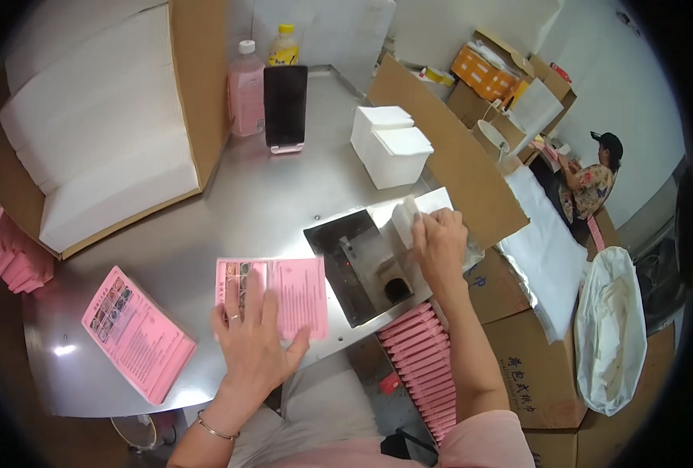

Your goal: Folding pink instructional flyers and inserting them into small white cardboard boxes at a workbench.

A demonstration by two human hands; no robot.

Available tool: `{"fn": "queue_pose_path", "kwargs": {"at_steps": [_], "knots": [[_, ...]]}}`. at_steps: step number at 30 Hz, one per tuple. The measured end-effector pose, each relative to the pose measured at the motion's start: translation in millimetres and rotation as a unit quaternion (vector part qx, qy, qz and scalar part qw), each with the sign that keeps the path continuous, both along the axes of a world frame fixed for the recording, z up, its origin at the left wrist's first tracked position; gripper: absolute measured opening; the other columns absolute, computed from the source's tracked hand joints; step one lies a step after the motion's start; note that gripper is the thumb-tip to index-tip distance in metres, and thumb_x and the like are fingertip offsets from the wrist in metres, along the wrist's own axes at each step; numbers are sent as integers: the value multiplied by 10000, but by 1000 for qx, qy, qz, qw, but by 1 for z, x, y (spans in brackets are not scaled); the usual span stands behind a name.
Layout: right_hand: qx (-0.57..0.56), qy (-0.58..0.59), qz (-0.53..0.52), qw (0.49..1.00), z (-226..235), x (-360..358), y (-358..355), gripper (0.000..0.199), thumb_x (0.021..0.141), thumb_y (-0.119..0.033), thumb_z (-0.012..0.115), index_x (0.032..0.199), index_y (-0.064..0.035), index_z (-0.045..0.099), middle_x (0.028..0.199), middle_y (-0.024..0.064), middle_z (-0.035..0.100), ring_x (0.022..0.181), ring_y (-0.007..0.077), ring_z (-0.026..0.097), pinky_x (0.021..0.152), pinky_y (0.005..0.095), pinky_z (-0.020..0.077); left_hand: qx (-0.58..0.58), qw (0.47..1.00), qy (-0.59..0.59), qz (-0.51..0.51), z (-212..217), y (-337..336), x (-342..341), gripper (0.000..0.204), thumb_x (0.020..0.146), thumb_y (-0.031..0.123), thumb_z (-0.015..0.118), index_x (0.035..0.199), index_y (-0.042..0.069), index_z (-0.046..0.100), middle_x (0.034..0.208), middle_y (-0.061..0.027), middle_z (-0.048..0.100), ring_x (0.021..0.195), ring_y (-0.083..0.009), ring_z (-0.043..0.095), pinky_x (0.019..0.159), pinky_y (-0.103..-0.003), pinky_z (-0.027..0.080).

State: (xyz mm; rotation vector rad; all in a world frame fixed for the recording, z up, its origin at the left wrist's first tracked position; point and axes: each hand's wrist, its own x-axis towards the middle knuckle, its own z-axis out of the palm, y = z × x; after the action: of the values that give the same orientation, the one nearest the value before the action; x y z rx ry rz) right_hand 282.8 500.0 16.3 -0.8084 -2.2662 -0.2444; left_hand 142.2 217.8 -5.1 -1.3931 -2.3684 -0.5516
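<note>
My left hand (254,343) lies with fingers spread on a pink printed packet sleeve (303,292) on the metal table, pressing it flat. A ring and a bracelet show on that arm. My right hand (441,248) pinches a small bundle of white folded paper napkins (403,222), at the right side of a dark rectangular opening (334,261) in the tabletop. A metal part and a round black piece (396,290) sit in that opening. Left of my left hand lies a stack of the same pink printed sleeves (140,335). Two white napkin stacks (393,148) stand beyond my right hand.
A carton (194,101) filled with white napkins stands at the left. A phone (285,108) on a stand and two bottles (246,90) are at the back. Below the table edge sit rows of pink packets (416,366). Another person (592,187) sits at the far right.
</note>
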Motion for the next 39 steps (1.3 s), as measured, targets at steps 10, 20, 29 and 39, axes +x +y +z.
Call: {"fn": "queue_pose_path", "kwargs": {"at_steps": [10, 20, 29, 39], "knots": [[-56, 36, 21, 998, 5, 4, 4, 186, 924, -151, 625, 817, -15, 694, 875, 110, 587, 898, 297, 548, 761, 443, 436, -28, 999, -33, -26, 13, -9, -5, 595, 743, 522, 764, 1065, 44, 616, 1049, -149, 523, 945, -317, 506, 750, -435, 391], [-12, 61, 333, 941, -25, -16, -100, 335, 843, -7, 609, 1171, -3, 676, 1149, 212, 655, 1135, 379, 620, 1062, 535, 436, 15, 975, -122, -185, -3, -9, -3, 587, 716, 255, 746, 1229, 17, 590, 1053, -166, 523, 914, -330, 516, 731, -427, 428], [-71, -207, 246, 944, -44, -80, -110, 301, 838, -204, 663, 1068, -10, 655, 958, 151, 637, 978, 369, 623, 1028, 715, 342, -4, 977, -173, -125, 22, -6, 3, 820, 762, 147, 730, 1506, 57, 396, 995, -172, 535, 916, -324, 542, 754, -421, 436], [9, -5, 144, 989, -4, -22, -75, 174, 838, -76, 656, 1012, -65, 653, 815, 90, 646, 775, 288, 643, 716, 449, 467, 141, 973, -46, 179, 35, -125, -40, 190, 863, 39, 574, 1051, 15, 578, 1166, -225, 558, 1133, -403, 503, 1011, -497, 380]]}}
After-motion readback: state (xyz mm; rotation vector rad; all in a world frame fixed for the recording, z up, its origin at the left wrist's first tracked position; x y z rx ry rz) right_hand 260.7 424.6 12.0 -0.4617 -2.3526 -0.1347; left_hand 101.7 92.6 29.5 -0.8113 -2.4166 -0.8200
